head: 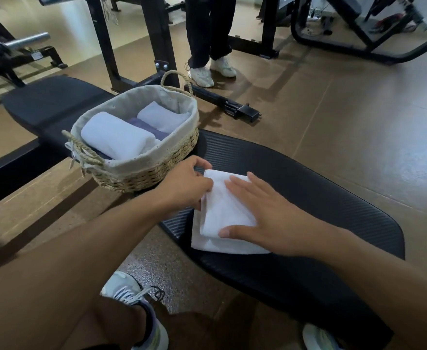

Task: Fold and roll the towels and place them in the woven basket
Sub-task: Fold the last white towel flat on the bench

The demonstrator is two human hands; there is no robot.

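Note:
A folded white towel [223, 214] lies on the black padded bench [321, 198]. My right hand [265, 218] rests flat on top of it with straight, spread fingers. My left hand [186, 181] curls its fingers around the towel's far left edge. Just beyond my left hand stands the woven basket [141, 173] with a grey cloth liner. Inside it lie two rolled white towels, one in front [116, 136] and one at the back [160, 116], with a purple towel [144, 127] between them.
Another person's legs and white shoes [211, 69] stand past the basket. Black gym machine frames [157, 41] and a barbell [13, 44] surround the bench. Brown floor stretches to the right. My own shoes [131, 296] are below the bench edge.

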